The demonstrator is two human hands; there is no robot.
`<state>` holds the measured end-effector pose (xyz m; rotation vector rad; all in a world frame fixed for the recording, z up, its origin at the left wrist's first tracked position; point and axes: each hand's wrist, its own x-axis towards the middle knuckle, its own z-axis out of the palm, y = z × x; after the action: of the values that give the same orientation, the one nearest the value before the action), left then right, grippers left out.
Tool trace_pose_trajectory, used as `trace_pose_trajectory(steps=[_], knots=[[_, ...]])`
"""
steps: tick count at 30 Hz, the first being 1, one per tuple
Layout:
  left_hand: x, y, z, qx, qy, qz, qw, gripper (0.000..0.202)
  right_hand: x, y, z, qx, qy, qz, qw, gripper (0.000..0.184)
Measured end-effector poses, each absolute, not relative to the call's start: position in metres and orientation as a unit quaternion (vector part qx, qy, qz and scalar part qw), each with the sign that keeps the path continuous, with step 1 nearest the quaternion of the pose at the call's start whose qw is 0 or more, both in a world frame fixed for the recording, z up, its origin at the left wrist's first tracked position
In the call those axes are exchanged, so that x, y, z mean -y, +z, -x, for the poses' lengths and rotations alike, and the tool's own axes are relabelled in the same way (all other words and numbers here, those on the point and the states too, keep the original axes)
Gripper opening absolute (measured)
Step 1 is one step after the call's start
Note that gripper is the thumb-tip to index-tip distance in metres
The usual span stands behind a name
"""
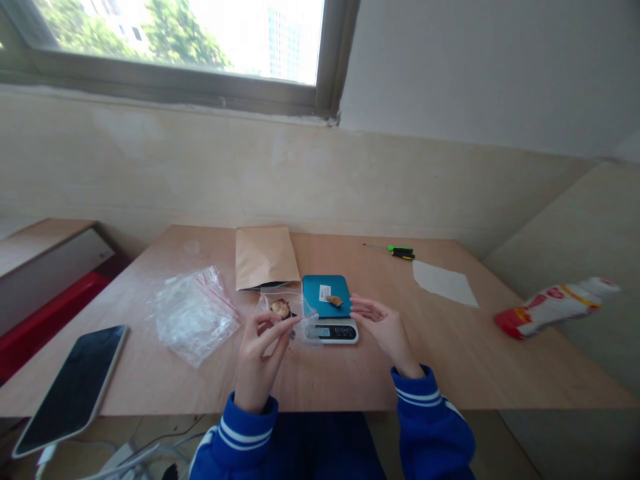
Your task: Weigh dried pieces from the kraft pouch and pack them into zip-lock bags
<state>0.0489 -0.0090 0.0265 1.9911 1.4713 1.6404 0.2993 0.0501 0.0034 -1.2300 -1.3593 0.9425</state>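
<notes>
Beside the scale [337,331], the left hand [260,353] pinches a clear bag [296,305], the right hand [383,327] lies open; its label [325,292] unreadable.

Black flat phone [70,387] at the near left corner of the wooden tabletop [450,347]. Heap of clear plastic bags [195,313] left of middle. Brown paper envelope [265,257], green-and-black screwdriver [400,252] and white paper sheet [445,283] near the far edge.

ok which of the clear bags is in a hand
The small clear bag pinched by the left hand, with a brown lump inside; the other clear bags lie in a heap further left.
</notes>
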Motion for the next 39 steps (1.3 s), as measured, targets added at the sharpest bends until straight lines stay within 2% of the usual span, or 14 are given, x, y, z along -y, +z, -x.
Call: trace_pose_trajectory(steps=[4, 8, 14, 18, 20, 22, 24, 26, 31, 34, 39], knots=[[0.011, 0.026, -0.048, -0.489, 0.552, -0.669, 0.090, 0.023, -0.053, -0.004, -0.303, 0.552, 0.397, 0.519, 0.518, 0.034], [0.013, 0.027, -0.048, -0.488, 0.548, -0.673, 0.094, 0.025, -0.062, -0.009, -0.295, 0.618, 0.312, 0.527, 0.494, 0.031], [0.018, 0.031, -0.046, -0.478, 0.550, -0.679, 0.090, 0.028, -0.071, -0.014, -0.274, 0.712, 0.075, 0.587, 0.378, 0.030], [0.022, 0.033, -0.048, -0.477, 0.550, -0.679, 0.094, 0.029, -0.072, -0.016, -0.266, 0.720, 0.010, 0.626, 0.298, 0.020], [0.024, 0.032, -0.049, -0.478, 0.548, -0.680, 0.096, 0.028, -0.071, -0.011, -0.265, 0.703, -0.001, 0.642, 0.305, 0.014], [0.025, 0.032, -0.051, -0.474, 0.547, -0.683, 0.100, 0.029, -0.068, 0.001, -0.264, 0.671, -0.004, 0.644, 0.368, 0.016], [0.026, 0.033, -0.052, -0.467, 0.546, -0.688, 0.103, 0.029, -0.061, 0.020, -0.260, 0.655, 0.008, 0.609, 0.447, 0.021], [0.026, 0.033, -0.055, -0.460, 0.546, -0.692, 0.103, 0.029, -0.052, 0.043, -0.254, 0.680, 0.036, 0.549, 0.484, 0.026], [0.026, 0.034, -0.061, -0.440, 0.554, -0.698, 0.107, 0.030, -0.027, 0.076, -0.244, 0.765, 0.155, 0.462, 0.421, 0.039], [0.028, 0.034, -0.062, -0.435, 0.567, -0.692, 0.102, 0.030, -0.014, 0.068, -0.252, 0.732, 0.255, 0.472, 0.420, 0.046], [0.029, 0.033, -0.067, -0.426, 0.586, -0.684, 0.087, 0.032, 0.006, 0.040, -0.252, 0.652, 0.457, 0.463, 0.389, 0.074]])
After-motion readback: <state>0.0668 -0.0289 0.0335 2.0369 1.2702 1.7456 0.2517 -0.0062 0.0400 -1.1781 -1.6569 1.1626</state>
